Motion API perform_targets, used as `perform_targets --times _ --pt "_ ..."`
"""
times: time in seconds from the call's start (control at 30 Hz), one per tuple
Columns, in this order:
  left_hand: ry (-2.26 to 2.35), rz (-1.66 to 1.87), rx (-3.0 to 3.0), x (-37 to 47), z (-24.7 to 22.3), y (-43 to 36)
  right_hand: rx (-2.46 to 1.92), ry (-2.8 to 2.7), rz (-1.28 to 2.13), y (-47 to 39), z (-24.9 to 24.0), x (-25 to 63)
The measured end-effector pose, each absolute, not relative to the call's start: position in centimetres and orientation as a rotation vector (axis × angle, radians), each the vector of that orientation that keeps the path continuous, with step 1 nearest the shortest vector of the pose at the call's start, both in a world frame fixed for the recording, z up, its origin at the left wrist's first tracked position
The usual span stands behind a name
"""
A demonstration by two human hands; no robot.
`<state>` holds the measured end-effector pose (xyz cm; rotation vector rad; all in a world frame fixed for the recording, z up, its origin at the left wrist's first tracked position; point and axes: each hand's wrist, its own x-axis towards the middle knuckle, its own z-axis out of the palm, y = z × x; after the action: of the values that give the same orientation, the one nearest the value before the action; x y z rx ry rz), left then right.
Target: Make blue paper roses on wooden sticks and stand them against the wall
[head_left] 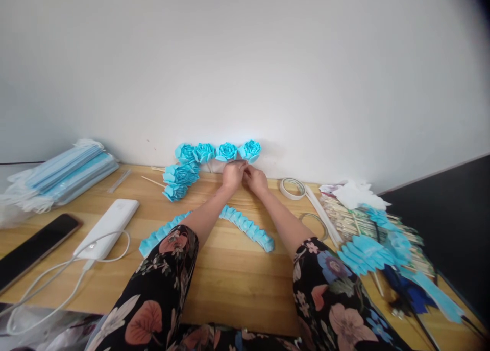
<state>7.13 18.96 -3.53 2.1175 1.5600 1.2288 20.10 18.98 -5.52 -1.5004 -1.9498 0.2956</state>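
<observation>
At the back edge of the wooden table, my left hand [234,174] and my right hand [255,179] meet with fingers pinched together, just under a blue flower [250,150]. What they pinch is too small and hidden to make out. Left of that flower, another blue flower [226,151] stands against the wall, above my left hand. More blue flowers [204,152] on thin sticks are clustered further left. A pleated blue strip [248,227] lies curved on the table, partly hidden under my left forearm.
A roll of tape [292,188] and a ring [314,225] lie right of my hands. Further right are a pile of sticks [344,219] and blue pleated pieces [363,254]. Stacked masks [69,172], a white power bank [109,228] with cable and a phone [36,249] are at the left.
</observation>
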Motion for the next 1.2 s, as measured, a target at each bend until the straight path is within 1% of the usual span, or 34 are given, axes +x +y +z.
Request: perform_targets --times 0.13,0.33,0.4,0.5,0.6,0.73,0.9,1.0,1.07,1.2 --pt "1.560 1.225 2.126 7.4 -3.7 19.3 -1.378 -1.820 0.314 19.1 -3.3 22.7" --pt "1.568 1.222 2.142 7.5 -3.7 19.2 -1.218 -1.566 0.179 17.8 1.3 23.9" --pt "1.565 1.215 2.156 7.5 -3.7 19.1 -1.083 -1.656 0.042 17.5 3.0 23.0" --pt "1.561 1.208 2.175 7.5 -3.7 19.1 -0.970 -1.992 -0.172 17.6 5.1 21.3" --pt "1.566 1.204 2.174 7.5 -3.6 19.1 -1.067 -2.244 -0.263 17.9 6.5 19.9" --pt "1.568 1.208 2.154 7.6 -3.7 19.3 -1.245 -2.311 -0.342 18.1 7.5 19.0" --pt "1.602 1.219 2.103 7.8 -3.9 19.5 -1.327 -2.440 -0.486 17.8 7.9 18.1" --pt "1.636 1.218 2.071 7.8 -4.1 19.7 -1.340 -2.476 -0.486 17.7 7.5 17.6" --pt "1.646 1.220 2.059 7.7 -4.1 19.7 -1.312 -2.443 -0.421 17.8 7.0 17.5" --pt "1.627 1.222 2.072 7.4 -4.1 19.5 -1.132 -2.177 -0.102 18.3 6.1 18.2"
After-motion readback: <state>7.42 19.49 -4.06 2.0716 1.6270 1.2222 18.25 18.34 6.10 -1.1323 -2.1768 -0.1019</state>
